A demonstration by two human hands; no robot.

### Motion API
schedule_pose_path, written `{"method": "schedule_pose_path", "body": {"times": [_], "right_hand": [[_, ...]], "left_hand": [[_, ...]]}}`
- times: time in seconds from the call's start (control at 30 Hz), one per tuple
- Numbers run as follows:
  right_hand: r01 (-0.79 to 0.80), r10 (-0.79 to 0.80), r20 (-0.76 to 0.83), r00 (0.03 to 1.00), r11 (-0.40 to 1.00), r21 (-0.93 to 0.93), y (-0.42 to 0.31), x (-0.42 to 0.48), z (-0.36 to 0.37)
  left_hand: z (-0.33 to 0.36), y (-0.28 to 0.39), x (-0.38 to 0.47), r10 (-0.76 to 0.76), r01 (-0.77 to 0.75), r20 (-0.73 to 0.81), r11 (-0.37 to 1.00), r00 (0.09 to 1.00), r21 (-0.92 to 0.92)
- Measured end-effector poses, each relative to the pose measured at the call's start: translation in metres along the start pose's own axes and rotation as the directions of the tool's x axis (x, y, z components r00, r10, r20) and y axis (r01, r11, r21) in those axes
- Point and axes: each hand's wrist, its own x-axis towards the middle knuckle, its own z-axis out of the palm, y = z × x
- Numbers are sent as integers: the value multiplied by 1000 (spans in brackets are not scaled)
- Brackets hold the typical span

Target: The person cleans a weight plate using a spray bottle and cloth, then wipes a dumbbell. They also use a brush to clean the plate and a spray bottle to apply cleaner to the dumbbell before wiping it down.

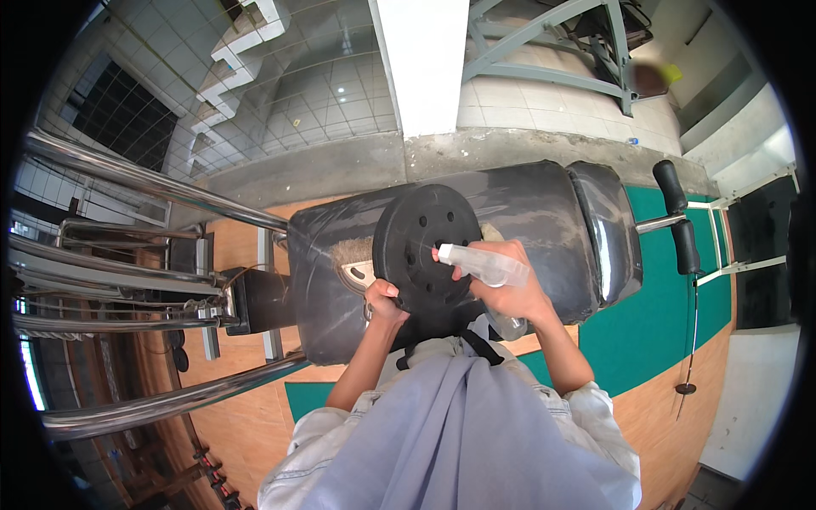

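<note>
A black weight plate (398,239) with several round holes stands tilted on the worn black padded bench (535,197). My left hand (386,303) grips the plate's near left edge. In my right hand (519,290) is a clear spray bottle (488,266), its white nozzle pointing at the plate's face close to the centre hole. A fine streak of spray seems to leave the nozzle. Partly hidden behind the plate, a brush (354,264) with tan bristles and a pale handle lies on the bench. A bit of pale yellowish material (490,232) shows beyond my right hand; its kind is unclear.
Chrome rails (159,185) of a gym machine run in from the left. Foam rollers (669,185) on a metal bar stand past the bench's right end. A white pillar (424,64) rises beyond the bench. Green matting (637,338) covers part of the wood-look floor (663,408).
</note>
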Motion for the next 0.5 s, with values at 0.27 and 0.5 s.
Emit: {"method": "schedule_pose_path", "body": {"times": [0.27, 0.5], "right_hand": [[-37, 44, -170, 985, 998, 42, 21, 8, -12], [-125, 135, -208, 969, 990, 61, 46, -5, -18]], "left_hand": [[-1, -2, -5, -11, 13, -81, 1000, 997, 19], [0, 7, -2, 56, -55, -50, 998, 997, 19]]}}
